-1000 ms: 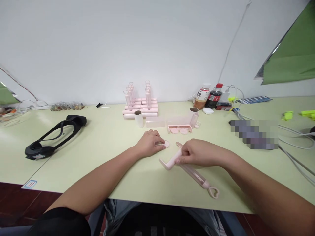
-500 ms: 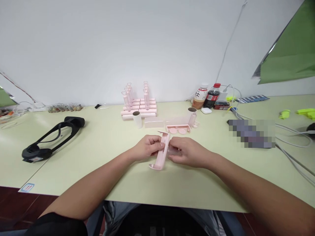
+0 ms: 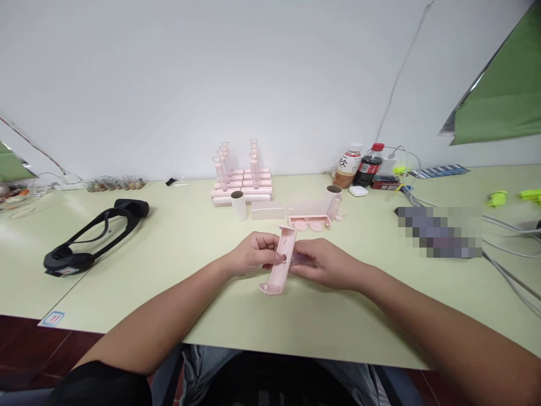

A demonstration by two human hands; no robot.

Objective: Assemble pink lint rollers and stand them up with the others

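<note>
My left hand (image 3: 253,255) grips a pink trough-shaped plastic shell (image 3: 276,279), open along its length with an upturned end piece at each end. The left thumb presses inside it, by a small hole or ring in its wall. My right hand (image 3: 323,264) is closed around a translucent pinkish handle (image 3: 301,259), held against the shell's right side; its far end is hidden by fingers and shell. Just beyond lie another pink shell with two round discs (image 3: 310,224), a clear pinkish cover (image 3: 267,211), and a white sticky-paper roll (image 3: 240,210) standing upright.
Several assembled pink lint rollers (image 3: 240,194) with upright handles stand by the wall. A second roll (image 3: 333,194) stands right of centre near drink bottles (image 3: 367,165). A black headset (image 3: 95,237) lies left; cables (image 3: 511,270) and a blurred dark object (image 3: 439,232) lie right.
The shell has turned slightly, showing more of its inside. Both hands keep their holds, and the view has shifted a little to the left.
</note>
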